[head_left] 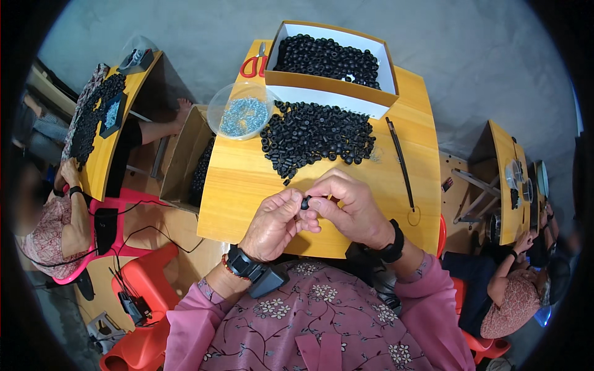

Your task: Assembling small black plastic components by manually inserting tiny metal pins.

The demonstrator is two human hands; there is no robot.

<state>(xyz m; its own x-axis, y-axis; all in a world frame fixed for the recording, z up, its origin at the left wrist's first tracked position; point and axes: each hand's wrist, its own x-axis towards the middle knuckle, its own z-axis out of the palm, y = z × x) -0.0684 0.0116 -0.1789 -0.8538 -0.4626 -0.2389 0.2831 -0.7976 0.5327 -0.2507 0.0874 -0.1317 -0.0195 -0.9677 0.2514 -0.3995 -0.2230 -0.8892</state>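
Over the table's near edge, my left hand point(272, 227) and my right hand point(351, 209) meet, fingers pinched together. Between their fingertips is a small black rubber part point(305, 203), rounded like those on the table. Both hands touch it. Just beyond lies a spread pile of small black rubber parts point(318, 133), some round and some tube-shaped. To its left sits a clear round tub point(213, 111) holding many tiny shiny, pale blue-silver pieces point(244, 116). Behind the pile, an open box point(396, 98) with white inner walls holds more black rounded parts point(328, 59).
Red-handled scissors point(250, 66) lie left of the box. A thin black rod point(402, 164) lies on the right of the wooden table point(229, 204). A cardboard carton point(179, 154) stands on the floor at left. Other people work at tables point(133, 93) on both sides; red stools point(145, 284) stand nearby.
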